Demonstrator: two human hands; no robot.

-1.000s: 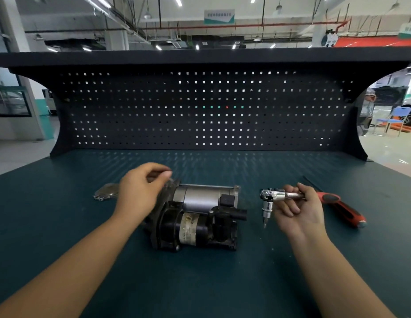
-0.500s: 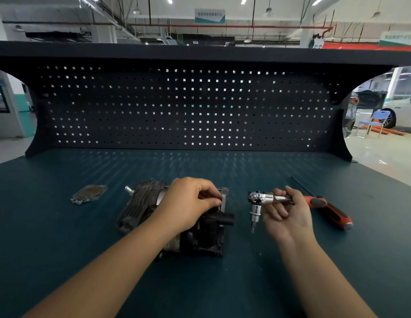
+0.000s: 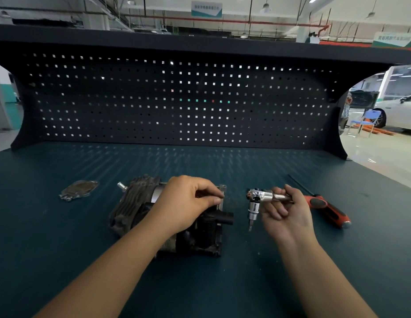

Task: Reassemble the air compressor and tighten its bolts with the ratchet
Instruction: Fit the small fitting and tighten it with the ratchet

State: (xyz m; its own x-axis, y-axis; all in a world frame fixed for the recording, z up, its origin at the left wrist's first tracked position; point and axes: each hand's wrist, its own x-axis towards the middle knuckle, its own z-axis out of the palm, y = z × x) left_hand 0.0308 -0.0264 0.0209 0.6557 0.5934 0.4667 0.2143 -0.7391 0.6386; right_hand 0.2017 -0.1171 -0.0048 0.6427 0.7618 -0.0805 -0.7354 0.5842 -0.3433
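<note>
Now left hand (image 3: 186, 203) pinches something small atop the compressor (image 3: 154, 216), centre frame; right hand (image 3: 284, 212) grips the ratchet (image 3: 259, 195).

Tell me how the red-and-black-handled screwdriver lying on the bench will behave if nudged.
The red-and-black-handled screwdriver probably rolls: its handle looks rounded and lies flat on the smooth green benchtop. Likely stiff and light; the thin shaft would pivot around the fatter handle.

Black compressor (image 3: 135, 210) on bench; chrome ratchet (image 3: 259, 196) aloft.
</note>
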